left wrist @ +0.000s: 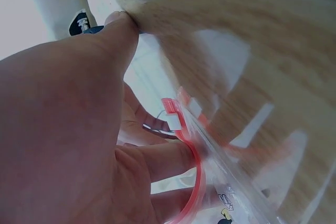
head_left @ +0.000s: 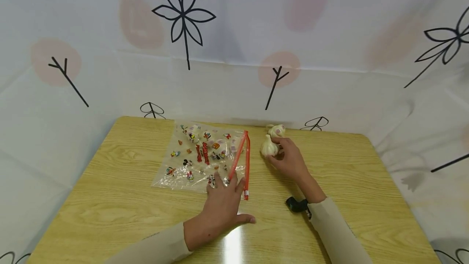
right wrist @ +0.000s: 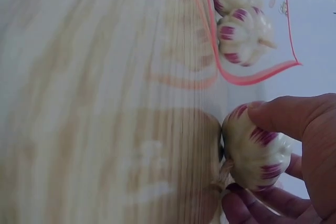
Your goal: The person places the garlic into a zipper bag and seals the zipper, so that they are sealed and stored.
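Note:
My right hand (head_left: 291, 161) grips a white garlic bulb (head_left: 269, 148) with purple streaks, between thumb and fingers, on the right half of the table. Behind it lies a second garlic bulb (head_left: 277, 131). A clear zip bag (head_left: 183, 162) printed with small cartoon figures lies to the left, its red zip strip (head_left: 247, 166) parted at the mouth. Several garlic bulbs (right wrist: 244, 38) show inside the bag in the right wrist view. With fingers spread, my left hand (head_left: 222, 201) rests at the bag's near corner by the zip; in the left wrist view the red strip crosses its fingers (left wrist: 170, 161).
The wooden table (head_left: 121, 203) backs onto a white printed cloth (head_left: 227, 93), which also hangs at both sides. A small black device (head_left: 296, 205) sits at the right wrist, by the sleeve (head_left: 337, 231).

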